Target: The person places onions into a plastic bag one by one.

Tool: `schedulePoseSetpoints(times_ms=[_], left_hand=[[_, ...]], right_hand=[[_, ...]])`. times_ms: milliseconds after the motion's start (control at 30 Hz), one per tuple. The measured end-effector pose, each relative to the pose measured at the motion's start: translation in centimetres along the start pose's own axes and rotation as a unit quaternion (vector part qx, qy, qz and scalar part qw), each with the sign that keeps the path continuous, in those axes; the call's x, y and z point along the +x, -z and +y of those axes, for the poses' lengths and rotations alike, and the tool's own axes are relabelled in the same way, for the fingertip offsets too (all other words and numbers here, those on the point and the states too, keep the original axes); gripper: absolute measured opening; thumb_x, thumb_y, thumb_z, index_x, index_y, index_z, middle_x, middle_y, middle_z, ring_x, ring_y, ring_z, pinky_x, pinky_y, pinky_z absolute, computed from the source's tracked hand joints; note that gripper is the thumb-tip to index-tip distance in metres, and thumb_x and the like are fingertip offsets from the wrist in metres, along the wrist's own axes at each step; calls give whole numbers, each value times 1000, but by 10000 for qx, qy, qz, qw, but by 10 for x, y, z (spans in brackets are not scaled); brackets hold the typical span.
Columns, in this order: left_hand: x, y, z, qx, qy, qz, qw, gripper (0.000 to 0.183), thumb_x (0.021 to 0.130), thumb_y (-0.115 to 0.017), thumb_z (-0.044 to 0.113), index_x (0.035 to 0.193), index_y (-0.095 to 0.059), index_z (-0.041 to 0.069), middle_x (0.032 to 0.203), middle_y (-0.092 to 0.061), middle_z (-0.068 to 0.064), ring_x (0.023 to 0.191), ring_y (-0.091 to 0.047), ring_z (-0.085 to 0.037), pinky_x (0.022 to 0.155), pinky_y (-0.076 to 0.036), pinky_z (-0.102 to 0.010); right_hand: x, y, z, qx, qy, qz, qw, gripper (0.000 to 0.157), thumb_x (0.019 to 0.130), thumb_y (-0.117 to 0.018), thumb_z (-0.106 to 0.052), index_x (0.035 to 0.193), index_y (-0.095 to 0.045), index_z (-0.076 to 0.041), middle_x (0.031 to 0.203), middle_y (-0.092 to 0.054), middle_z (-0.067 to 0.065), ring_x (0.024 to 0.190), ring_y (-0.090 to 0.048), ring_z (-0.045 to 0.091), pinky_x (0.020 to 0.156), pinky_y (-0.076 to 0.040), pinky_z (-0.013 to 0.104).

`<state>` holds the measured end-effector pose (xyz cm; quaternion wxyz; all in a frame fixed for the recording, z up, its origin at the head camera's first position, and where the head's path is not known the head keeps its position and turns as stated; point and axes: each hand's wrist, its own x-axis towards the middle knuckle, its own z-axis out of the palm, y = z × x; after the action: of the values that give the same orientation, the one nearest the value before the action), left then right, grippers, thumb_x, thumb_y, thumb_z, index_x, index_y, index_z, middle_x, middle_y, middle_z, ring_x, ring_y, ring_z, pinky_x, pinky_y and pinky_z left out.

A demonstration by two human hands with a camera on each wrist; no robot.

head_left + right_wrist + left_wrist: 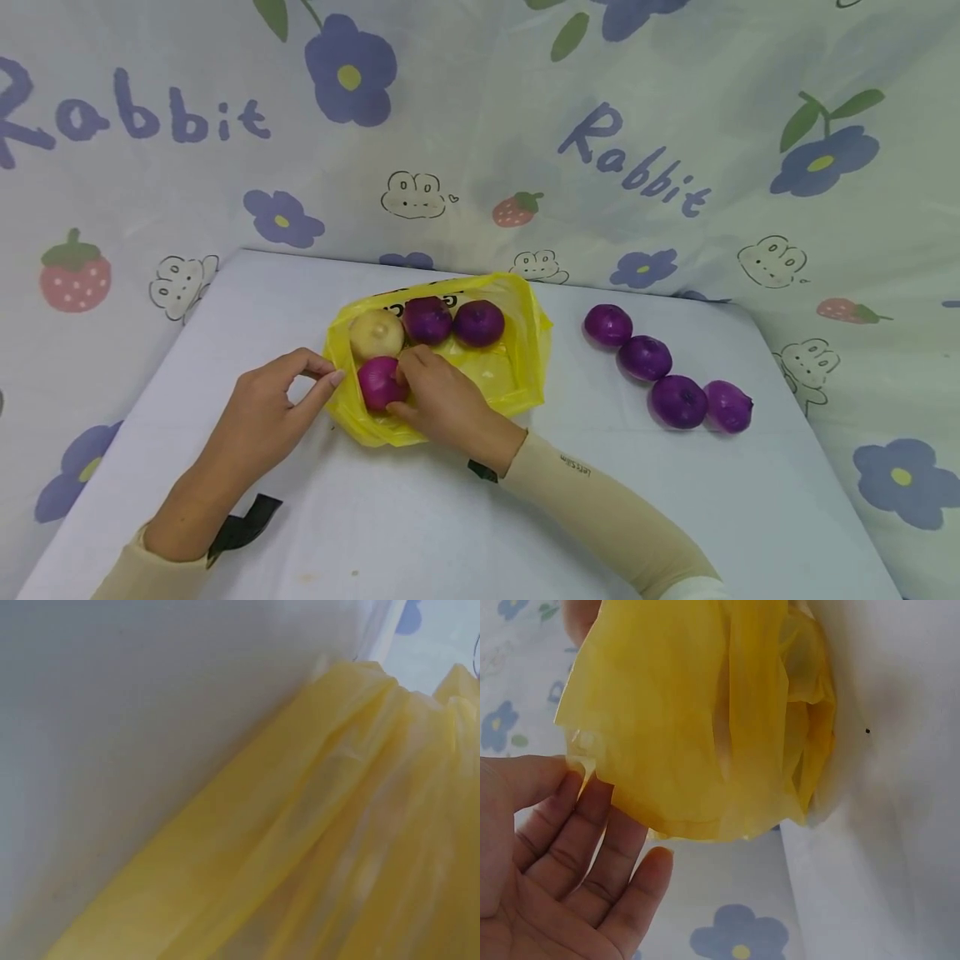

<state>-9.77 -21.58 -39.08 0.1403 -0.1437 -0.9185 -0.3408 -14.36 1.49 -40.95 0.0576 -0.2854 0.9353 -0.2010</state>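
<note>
A yellow plastic bag lies with its mouth spread wide on the white table. Its left rim is pinched between the thumb and fingers of my left hand; the left wrist view shows this pinch at the bag's edge. Inside the bag, my right hand grips a bright magenta red onion from its right side. Behind that onion sit a pale yellow onion and two darker red onions, one in the middle and one to the right. In the right wrist view, bag folds hide the right hand.
On the right of the table, several red onions form a slanting row outside the bag. A cloth with flower and rabbit prints hangs behind the table. Dark straps hang at both wrists, the left strap resting near the table.
</note>
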Motion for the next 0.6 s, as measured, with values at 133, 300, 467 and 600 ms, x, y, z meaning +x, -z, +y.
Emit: schedulePoseSetpoints(times_ms=[133, 300, 467, 600], left_hand=[[0, 0, 0, 16, 26, -14, 10000, 13, 95, -79, 16, 105, -70, 13, 98, -74, 2, 92, -68, -21, 78, -55, -24], [0, 1, 1, 19, 73, -50, 10000, 13, 96, -79, 16, 105, -70, 13, 98, -74, 1, 93, -68, -22, 78, -55, -23], [0, 1, 1, 28, 66, -59, 10000, 12, 96, -78, 16, 105, -70, 14, 98, -74, 2, 93, -68, -21, 78, -56, -26], [1, 1, 2, 34, 69, -50, 10000, 11, 96, -78, 15, 104, -70, 14, 97, -74, 2, 92, -67, -20, 78, -55, -25]], right_hand=[[0, 2, 0, -5, -56, -21, 10000, 35, 93, -82, -35, 105, -55, -16, 102, -51, -3, 91, -52, 11, 78, -47, 15], [-3, 7, -2, -64, -145, -63, 9999, 35, 93, -82, -36, 105, -56, -15, 100, -52, -3, 89, -52, 12, 76, -47, 17], [-9, 19, -3, -4, -114, 151, 9998, 42, 94, -80, -38, 121, -62, -12, 115, -61, 2, 95, -57, 13, 83, -52, 20], [-14, 26, 0, 167, 7, 293, 9994, 53, 96, -78, -39, 138, -60, -12, 131, -64, 2, 111, -62, 14, 94, -53, 25]])
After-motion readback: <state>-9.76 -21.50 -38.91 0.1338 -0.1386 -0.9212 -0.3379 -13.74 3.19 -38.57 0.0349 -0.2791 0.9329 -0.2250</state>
